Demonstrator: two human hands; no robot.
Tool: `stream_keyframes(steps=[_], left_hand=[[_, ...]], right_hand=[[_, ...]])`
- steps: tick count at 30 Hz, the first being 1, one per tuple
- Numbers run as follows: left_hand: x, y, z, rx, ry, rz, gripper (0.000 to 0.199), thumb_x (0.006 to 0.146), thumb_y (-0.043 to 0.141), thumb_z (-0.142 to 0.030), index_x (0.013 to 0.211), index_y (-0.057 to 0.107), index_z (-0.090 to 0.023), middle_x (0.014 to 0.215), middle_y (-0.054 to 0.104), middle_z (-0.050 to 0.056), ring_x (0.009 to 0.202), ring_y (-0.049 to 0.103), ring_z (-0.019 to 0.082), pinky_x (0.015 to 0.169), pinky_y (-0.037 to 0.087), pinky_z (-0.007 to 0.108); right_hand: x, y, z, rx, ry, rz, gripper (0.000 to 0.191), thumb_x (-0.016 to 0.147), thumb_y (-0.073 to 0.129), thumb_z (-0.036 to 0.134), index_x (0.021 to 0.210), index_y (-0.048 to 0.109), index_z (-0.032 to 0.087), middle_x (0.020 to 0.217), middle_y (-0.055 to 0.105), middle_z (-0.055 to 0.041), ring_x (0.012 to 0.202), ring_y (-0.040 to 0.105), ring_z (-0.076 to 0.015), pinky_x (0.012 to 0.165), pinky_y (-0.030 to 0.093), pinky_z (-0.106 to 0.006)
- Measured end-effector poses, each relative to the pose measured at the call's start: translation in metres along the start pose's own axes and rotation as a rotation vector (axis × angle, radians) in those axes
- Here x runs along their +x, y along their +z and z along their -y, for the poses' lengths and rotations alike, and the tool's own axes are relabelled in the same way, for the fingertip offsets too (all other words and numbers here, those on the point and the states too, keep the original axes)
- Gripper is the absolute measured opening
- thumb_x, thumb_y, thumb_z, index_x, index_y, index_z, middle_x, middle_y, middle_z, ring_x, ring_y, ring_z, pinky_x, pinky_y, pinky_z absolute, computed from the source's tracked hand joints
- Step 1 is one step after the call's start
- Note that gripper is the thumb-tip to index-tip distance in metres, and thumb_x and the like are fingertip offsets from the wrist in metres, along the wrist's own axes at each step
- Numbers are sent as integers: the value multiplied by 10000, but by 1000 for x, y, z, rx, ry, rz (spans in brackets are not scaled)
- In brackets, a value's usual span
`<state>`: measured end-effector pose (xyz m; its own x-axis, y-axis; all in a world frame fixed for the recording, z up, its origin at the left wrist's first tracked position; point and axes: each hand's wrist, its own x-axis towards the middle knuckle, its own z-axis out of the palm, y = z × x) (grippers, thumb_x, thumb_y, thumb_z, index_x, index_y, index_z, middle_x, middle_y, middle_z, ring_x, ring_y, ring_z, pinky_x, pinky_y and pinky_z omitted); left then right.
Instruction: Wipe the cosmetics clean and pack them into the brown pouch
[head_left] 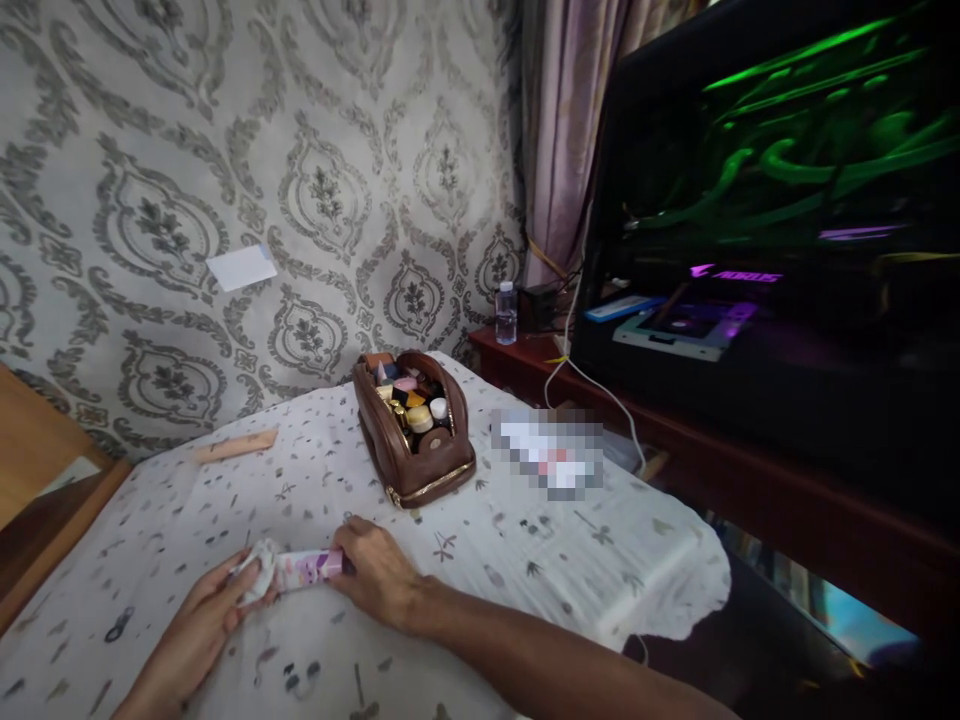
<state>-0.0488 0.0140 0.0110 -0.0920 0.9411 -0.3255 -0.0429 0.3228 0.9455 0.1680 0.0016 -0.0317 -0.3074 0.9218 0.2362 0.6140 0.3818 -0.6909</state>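
Observation:
A crumpled white tissue (260, 572) is bunched in my left hand (201, 615), its fingers closed around it. The tissue presses against the left end of a small white and purple printed tube (309, 568). My right hand (379, 575) grips the tube's purple right end, palm down over the bed. Beyond my hands stands an unzipped brown makeup bag (427, 478), with several small jars and bottles showing inside. What the tissue covers is hidden.
A patterned white sheet (480, 610) lies under everything. A flat tan piece (236, 445) rests at the left, a blurred-out item (551, 455) right of the bag. A clear bottle (506, 318) stands on a dark red desk (487, 345) beside a large dark computer case (750, 380).

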Motion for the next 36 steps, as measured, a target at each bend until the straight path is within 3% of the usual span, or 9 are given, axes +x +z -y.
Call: stream_keyframes(steps=[3,7,10,12,17,20,24,31,36], left_hand=[[0,5,-1,-131,-18,-82,127,654,804,-110,687,694,-162,766,734,26,811,733,216,759,626,290],[2,10,-6,-294,31,-87,115,721,762,-69,694,678,-143,742,723,11,717,705,139,752,625,232],[6,15,-11,-449,43,-150,179,846,646,-60,693,631,-151,727,698,1,668,682,87,731,610,196],[8,19,-12,-484,58,-177,153,878,618,-79,746,640,-154,799,713,14,734,702,94,768,610,208],[9,39,-5,-582,154,-131,68,854,685,-144,804,643,-166,822,706,7,775,705,113,778,621,247],[8,52,-1,-599,164,-111,65,868,667,-148,807,645,-157,785,696,2,684,678,95,689,618,224],[7,60,0,-602,161,-96,72,854,687,-146,797,643,-154,693,661,-12,568,630,83,536,562,164],[5,64,0,-634,197,-110,65,882,664,-185,824,638,-171,802,701,-10,673,658,64,602,552,133],[0,74,10,-494,229,-18,234,729,816,-320,766,658,-152,684,669,-21,564,609,71,519,511,151]], right_hand=[[0,-1,2,78,30,-23,143,772,683,162,908,641,183,971,623,-48,841,599,-185,767,447,-272],[3,-3,4,386,116,-147,194,649,742,96,733,596,191,761,576,20,701,542,-143,691,422,-253],[10,1,-3,519,171,-157,169,699,721,173,741,559,200,656,540,48,623,514,-130,608,398,-241],[15,6,-7,620,206,-143,183,738,699,270,747,526,211,613,549,51,579,527,-133,561,403,-240],[17,9,-7,791,223,-119,299,718,701,434,790,500,225,616,580,41,527,574,-146,528,459,-270],[13,7,-2,894,213,-133,374,666,739,447,889,532,230,637,563,57,506,570,-139,495,452,-265],[12,6,1,987,230,-132,412,620,782,435,887,544,230,620,545,69,493,566,-132,480,439,-256],[11,4,5,1069,246,-65,437,617,807,477,863,557,216,622,584,63,522,621,-143,536,493,-269],[12,5,4,1105,232,-62,456,596,833,510,806,558,213,582,615,53,511,621,-150,533,492,-268]])
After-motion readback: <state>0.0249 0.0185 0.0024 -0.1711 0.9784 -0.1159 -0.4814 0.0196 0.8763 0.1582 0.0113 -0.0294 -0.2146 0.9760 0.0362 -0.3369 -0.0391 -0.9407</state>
